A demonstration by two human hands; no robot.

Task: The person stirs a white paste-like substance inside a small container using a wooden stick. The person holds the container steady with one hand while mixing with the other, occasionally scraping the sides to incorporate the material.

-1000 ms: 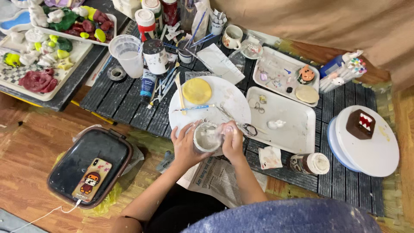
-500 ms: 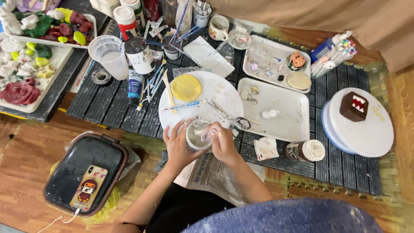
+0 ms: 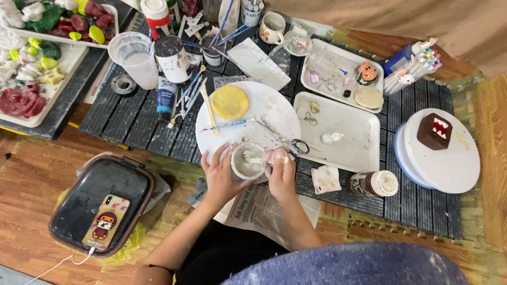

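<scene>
A small white cup [image 3: 247, 161] is gripped by the left hand [image 3: 221, 171], fingers curled round its left wall. The right hand [image 3: 281, 169] is closed on a pale pinkish wad, apparently a wipe or cloth [image 3: 274, 156], pressed against the cup's right rim. Whitish residue is visible inside the cup.

Judgement on technique: the cup is best kept steady and level in the left hand while the cloth is worked round the inner wall; a firm grip low on the wall should prevent slipping. Elbows are best kept clear of the tools just ahead.

Position: the cup lies directly between the two hands, touching both, over the near edge of the round white board [image 3: 269, 105]. Just beyond the hands, scissors [image 3: 288, 141] and a blue-handled tool [image 3: 232, 124] rest on that board; a yellow disc [image 3: 229, 102] lies farther ahead. A white tray [image 3: 348, 150] is to the right of the right hand. A phone [image 3: 105, 221] on a dark case is well left of the left hand.
</scene>
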